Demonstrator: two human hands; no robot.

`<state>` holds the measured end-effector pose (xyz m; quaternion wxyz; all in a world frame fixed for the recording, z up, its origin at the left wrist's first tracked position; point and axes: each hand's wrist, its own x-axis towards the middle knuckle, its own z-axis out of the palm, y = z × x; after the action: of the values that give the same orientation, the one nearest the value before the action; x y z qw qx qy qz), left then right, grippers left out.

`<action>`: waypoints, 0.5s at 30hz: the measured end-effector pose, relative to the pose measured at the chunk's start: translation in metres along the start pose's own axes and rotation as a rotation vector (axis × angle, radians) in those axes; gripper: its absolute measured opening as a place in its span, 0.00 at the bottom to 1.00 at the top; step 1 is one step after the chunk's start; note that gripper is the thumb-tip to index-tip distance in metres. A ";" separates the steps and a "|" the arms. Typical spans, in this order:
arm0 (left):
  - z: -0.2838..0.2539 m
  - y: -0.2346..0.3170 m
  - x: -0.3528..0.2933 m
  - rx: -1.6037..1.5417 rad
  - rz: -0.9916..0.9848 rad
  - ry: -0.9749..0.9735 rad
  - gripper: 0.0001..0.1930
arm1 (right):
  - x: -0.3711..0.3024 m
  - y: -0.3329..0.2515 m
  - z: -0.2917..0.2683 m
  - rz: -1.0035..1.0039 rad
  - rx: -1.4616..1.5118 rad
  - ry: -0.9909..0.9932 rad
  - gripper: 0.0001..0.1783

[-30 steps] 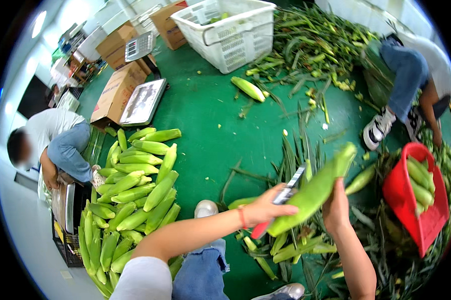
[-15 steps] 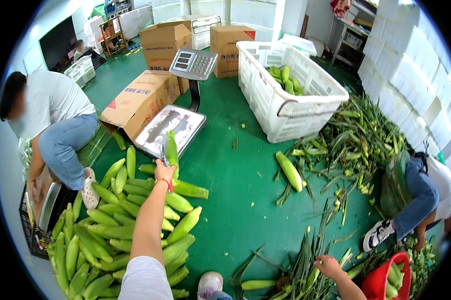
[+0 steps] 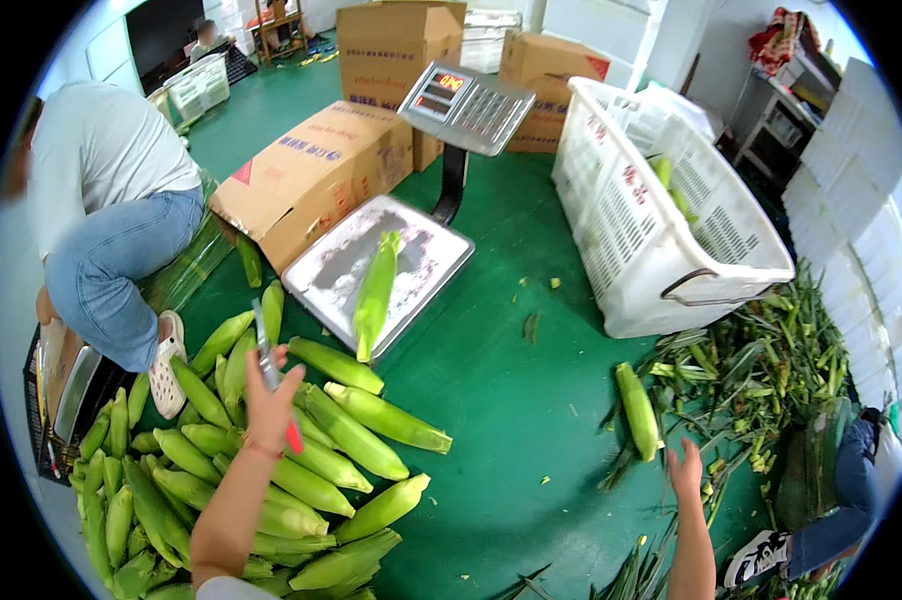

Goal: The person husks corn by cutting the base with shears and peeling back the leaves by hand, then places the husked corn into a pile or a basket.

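My left hand (image 3: 269,400) is over the near edge of a heap of green corn ears in their husks (image 3: 301,490). It grips a cutting tool (image 3: 268,365) with a narrow grey metal blade pointing away and a red handle end. Just beyond, a single corn ear (image 3: 376,295) lies on the pan of a scale (image 3: 426,255), its lower tip over the near edge, apart from my hand. The scale's display (image 3: 451,83) is lit. At the right, my right hand (image 3: 685,468) is open, holding nothing, beside a loose corn ear (image 3: 638,410) on the floor.
A white crate (image 3: 631,230) with corn inside stands at the right. Behind it lies a pile of stripped husks and leaves (image 3: 761,350). Cardboard boxes (image 3: 321,165) stand behind the scale. One person (image 3: 121,200) crouches at left; another's leg (image 3: 821,545) shows at lower right.
The corn ear by my left hand now lies on the scale, released, and the display has lit up. My left hand drew back leftward; my right hand rose from the leaves. The view shifted.
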<state>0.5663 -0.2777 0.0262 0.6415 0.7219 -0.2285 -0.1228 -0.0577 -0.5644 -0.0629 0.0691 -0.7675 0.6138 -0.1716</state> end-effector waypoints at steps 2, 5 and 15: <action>-0.044 -0.001 -0.019 -0.052 -0.044 0.027 0.23 | 0.031 -0.016 0.044 0.213 0.046 -0.126 0.36; -0.093 0.010 -0.035 -0.032 -0.210 0.105 0.23 | 0.030 -0.064 0.085 0.268 -0.118 -0.248 0.44; -0.023 0.014 0.010 0.679 0.218 -0.189 0.31 | -0.029 -0.113 0.038 1.042 1.480 -0.302 0.27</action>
<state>0.5835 -0.2635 0.0442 0.3508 0.8506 -0.3899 -0.0372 0.0545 -0.5135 -0.0680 0.6912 -0.1678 0.6001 -0.3660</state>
